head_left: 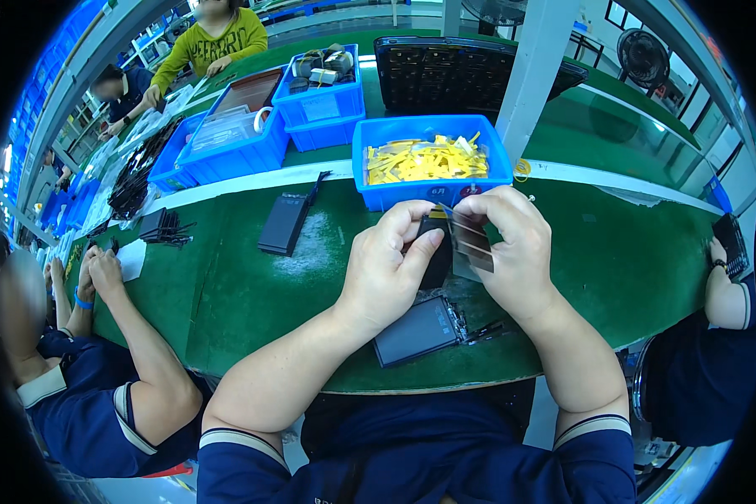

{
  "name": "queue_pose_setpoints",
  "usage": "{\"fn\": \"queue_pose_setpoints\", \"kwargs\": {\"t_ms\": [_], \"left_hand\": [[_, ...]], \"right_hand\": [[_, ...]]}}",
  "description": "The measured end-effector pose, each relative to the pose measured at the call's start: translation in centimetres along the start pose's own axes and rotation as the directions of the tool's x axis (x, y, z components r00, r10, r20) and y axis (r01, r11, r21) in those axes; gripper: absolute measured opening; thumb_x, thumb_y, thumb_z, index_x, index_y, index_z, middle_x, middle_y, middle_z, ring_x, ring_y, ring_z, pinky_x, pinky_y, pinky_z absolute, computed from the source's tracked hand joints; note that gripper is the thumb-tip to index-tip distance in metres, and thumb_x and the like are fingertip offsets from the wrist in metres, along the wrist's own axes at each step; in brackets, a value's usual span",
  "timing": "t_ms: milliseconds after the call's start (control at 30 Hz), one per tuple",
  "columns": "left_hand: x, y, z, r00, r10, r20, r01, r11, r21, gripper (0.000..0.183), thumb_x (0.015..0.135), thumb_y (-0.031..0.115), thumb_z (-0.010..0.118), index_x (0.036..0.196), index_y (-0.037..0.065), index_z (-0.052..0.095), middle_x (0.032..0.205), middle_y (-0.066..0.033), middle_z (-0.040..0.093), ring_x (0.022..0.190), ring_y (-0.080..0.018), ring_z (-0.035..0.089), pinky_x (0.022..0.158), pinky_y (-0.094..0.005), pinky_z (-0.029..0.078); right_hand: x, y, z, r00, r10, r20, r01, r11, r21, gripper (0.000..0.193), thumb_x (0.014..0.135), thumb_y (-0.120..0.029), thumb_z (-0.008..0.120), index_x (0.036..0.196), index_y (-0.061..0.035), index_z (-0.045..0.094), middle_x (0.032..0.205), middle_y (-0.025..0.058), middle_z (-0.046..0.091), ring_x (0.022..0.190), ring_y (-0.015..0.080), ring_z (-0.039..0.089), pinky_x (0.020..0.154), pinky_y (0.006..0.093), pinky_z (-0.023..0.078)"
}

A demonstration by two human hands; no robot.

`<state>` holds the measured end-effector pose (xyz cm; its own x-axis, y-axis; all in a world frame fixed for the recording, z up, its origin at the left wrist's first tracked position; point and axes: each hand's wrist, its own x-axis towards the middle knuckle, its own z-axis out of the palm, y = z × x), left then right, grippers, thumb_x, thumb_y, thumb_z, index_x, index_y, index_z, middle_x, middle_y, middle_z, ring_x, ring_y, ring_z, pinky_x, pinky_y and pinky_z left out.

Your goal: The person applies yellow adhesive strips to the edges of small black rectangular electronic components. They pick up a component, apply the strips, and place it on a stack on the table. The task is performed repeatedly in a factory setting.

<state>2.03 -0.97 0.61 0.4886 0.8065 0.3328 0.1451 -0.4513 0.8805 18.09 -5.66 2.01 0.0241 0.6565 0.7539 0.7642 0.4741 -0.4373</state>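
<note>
My left hand (385, 267) grips a flat black block (436, 262) between thumb and fingers, tilted up above the table. A small yellow piece (438, 215) shows at the block's upper end. Close beside it, my right hand (517, 244) pinches a thin brown sheet (474, 244) marked with lighter bands. The sheet's upper end meets the block near my fingertips; whether it is stuck there I cannot tell. Below my hands lie flat black blocks (416, 333) with short dark leads at their right end. Another black block (286, 222) with a dark lead rests further left.
Ahead stands a blue bin (428, 198) of yellow strips (428, 160). Blue crates (242, 153) and a black tray (445, 74) are behind, with a grey post (539, 71) on the right. Co-workers sit at both sides; one person's hands (101, 270) work near dark leads (170, 228).
</note>
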Motion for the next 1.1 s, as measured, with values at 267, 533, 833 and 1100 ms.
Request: {"fn": "queue_pose_setpoints", "kwargs": {"t_ms": [267, 533, 833, 1100], "left_hand": [[0.1, 0.0, 0.1, 0.980, 0.184, -0.081, -0.174, 0.978, 0.115, 0.021, 0.087, 0.002, 0.056, 0.108, -0.001, 0.056, 0.081, -0.0094, 0.067, 0.071, -0.0094, 0.060, 0.065, -0.0247, 0.047], [4.1, -4.7, -6.5, 0.930, 0.154, -0.333, 0.013, 0.893, 0.449, 0.023, 0.087, 0.012, 0.055, 0.105, -0.003, 0.058, 0.087, -0.0142, 0.066, 0.079, -0.0188, 0.063, 0.071, -0.0319, 0.048], [4.5, -5.5, -10.4, 0.891, 0.316, -0.325, 0.125, 0.518, 0.846, 0.027, 0.084, 0.021, 0.060, 0.102, 0.001, 0.063, 0.095, -0.0177, 0.065, 0.093, -0.0345, 0.061, 0.084, -0.0421, 0.047], [2.1, -0.1, -3.8, 0.952, 0.260, 0.164, -0.284, 0.948, 0.145, 0.026, 0.081, 0.003, 0.063, 0.106, 0.004, 0.062, 0.084, -0.0032, 0.061, 0.073, -0.0100, 0.057, 0.066, -0.0231, 0.047]], "right_hand": [[0.4, 0.9, -0.2, 0.973, -0.225, 0.050, 0.231, 0.943, -0.240, 0.024, 0.059, 0.003, 0.067, 0.079, -0.0044, 0.058, 0.075, 0.0092, 0.055, 0.072, 0.0295, 0.056, 0.063, 0.0394, 0.043], [0.1, 0.6, 0.1, 0.986, 0.024, 0.167, -0.036, 0.997, 0.075, 0.021, 0.060, 0.005, 0.071, 0.073, -0.0026, 0.056, 0.070, 0.0091, 0.055, 0.065, 0.0246, 0.057, 0.059, 0.0331, 0.045], [0.4, 1.1, 0.1, 0.890, 0.281, 0.360, -0.345, 0.930, 0.127, 0.016, 0.075, -0.010, 0.070, 0.084, 0.0003, 0.061, 0.074, 0.0094, 0.060, 0.068, 0.0170, 0.058, 0.063, 0.0311, 0.047], [0.6, 0.4, -0.4, 0.809, 0.361, 0.464, -0.493, 0.846, 0.201, 0.028, 0.078, -0.016, 0.070, 0.097, 0.0031, 0.063, 0.088, 0.0120, 0.066, 0.079, 0.0169, 0.062, 0.073, 0.0303, 0.049]]}}
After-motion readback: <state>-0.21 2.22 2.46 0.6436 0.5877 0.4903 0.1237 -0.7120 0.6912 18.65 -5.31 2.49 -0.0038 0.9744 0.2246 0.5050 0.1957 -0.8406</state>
